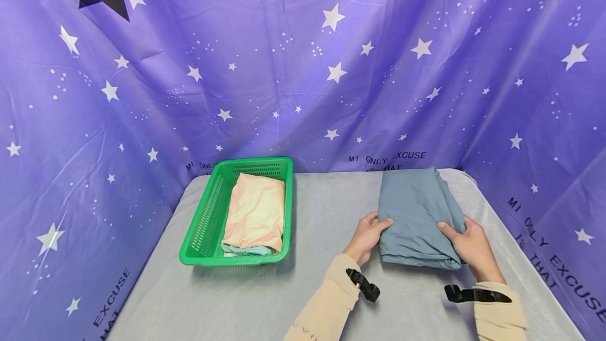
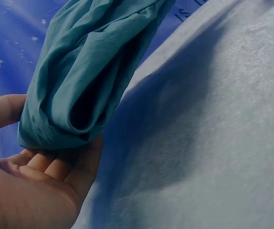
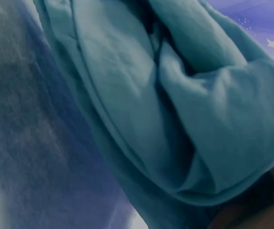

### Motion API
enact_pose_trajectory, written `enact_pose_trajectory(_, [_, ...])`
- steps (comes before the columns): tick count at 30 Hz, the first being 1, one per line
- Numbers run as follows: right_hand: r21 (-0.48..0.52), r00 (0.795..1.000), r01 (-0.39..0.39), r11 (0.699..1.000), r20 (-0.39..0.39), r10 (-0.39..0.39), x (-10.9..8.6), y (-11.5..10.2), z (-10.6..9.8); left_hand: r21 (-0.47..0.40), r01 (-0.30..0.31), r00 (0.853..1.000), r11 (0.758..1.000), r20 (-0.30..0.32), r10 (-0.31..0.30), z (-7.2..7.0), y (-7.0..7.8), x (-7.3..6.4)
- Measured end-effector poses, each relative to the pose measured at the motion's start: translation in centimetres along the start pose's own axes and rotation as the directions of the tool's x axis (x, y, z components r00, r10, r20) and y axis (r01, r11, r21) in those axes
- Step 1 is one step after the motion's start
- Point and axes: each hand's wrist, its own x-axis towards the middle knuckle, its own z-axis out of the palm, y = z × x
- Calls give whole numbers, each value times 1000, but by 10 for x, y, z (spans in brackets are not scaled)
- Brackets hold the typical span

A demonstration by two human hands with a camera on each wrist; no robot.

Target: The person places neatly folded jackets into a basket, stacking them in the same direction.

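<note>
Sleeves of cream fabric (image 1: 326,301) nearest you, a black strap (image 1: 363,284) at each wrist, forearms cut off by the bottom edge. Ahead, your left hand (image 1: 366,238) pinches the left side of a folded blue-grey cloth bundle (image 1: 416,214), thumb on top, fingers beneath; your right hand (image 1: 475,246) grips the right side, thumb on top. Bundle sits over the right part of the pale grey table covering (image 1: 331,214), seemingly raised, going by the shadow in the left wrist view. Step in hand reads as lifting it; next move probably calls for a level, two-handed carry left to the green plastic basket (image 1: 236,260), where a folded peach cloth (image 1: 258,207) lies over a turquoise cloth (image 1: 251,250). Farthest, a purple star-printed curtain (image 1: 265,83). Hard to make out: your right fingers, mostly under the bundle and dark in the right wrist view; also whatever lies below the turquoise layer.
</note>
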Motion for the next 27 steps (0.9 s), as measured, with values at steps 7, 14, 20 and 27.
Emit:
enact_pose_trajectory(7, [22,1000,6,1000,12,-7,-1,-11,9,44,-20,1000,999,-14,21,-13,7,-4])
enact_pose_trajectory(14, [57,1000,6,998,29,-7,0,-21,20,60,-41,999,997,-7,41,-26,17,-9])
enact_pose_trajectory(20, [70,1000,2,998,28,-4,1,-26,27,55,-48,999,997,-8,49,-34,24,-13])
enact_pose_trajectory(27, [114,998,-8,993,56,2,3,-33,35,44,-55,998,998,-8,55,-43,33,-18])
